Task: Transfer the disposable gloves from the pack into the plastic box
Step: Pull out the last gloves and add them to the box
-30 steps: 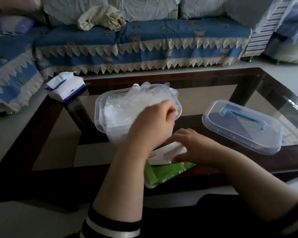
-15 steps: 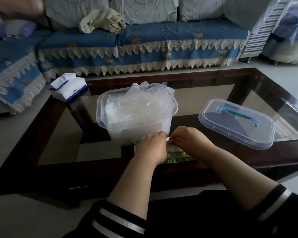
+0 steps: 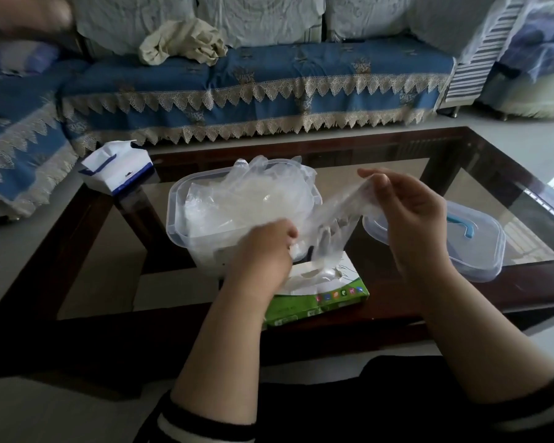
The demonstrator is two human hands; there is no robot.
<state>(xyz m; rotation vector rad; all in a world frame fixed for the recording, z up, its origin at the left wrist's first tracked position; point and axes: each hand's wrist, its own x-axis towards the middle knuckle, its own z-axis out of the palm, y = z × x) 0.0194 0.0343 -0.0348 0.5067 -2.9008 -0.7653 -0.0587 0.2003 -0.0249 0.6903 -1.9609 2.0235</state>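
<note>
A person sits at a glass-topped table (image 3: 493, 193) with both forearms out over it. The right hand (image 3: 409, 212) is raised, its fingertips pinching one end of a clear glove (image 3: 339, 215). The left hand (image 3: 266, 247) is lower, fingers curled round the glove's other end just above the pack (image 3: 320, 292). The glove hangs stretched between the two hands, slanting up to the right.

The pack lies flat at the near edge of the table — white on top, green along its front side, with a torn opening where more film shows. It sits just in front of the box (image 3: 186, 219), touching or nearly touching it; I cannot tell which.

The box is clear plastic, open, and heaped with gloves (image 3: 253, 193) that rise above its rim. Its lid (image 3: 480, 247), clear with a blue handle, lies on the table to the right of the box, partly hidden behind the right hand.

At the far left corner of the table stands a tissue pack (image 3: 119, 167), white and blue, one sheet sticking up. Beyond the table runs a sofa (image 3: 269, 78) under a blue lace-edged cover — a crumpled cream cloth (image 3: 183, 43) lies on its seat.
</note>
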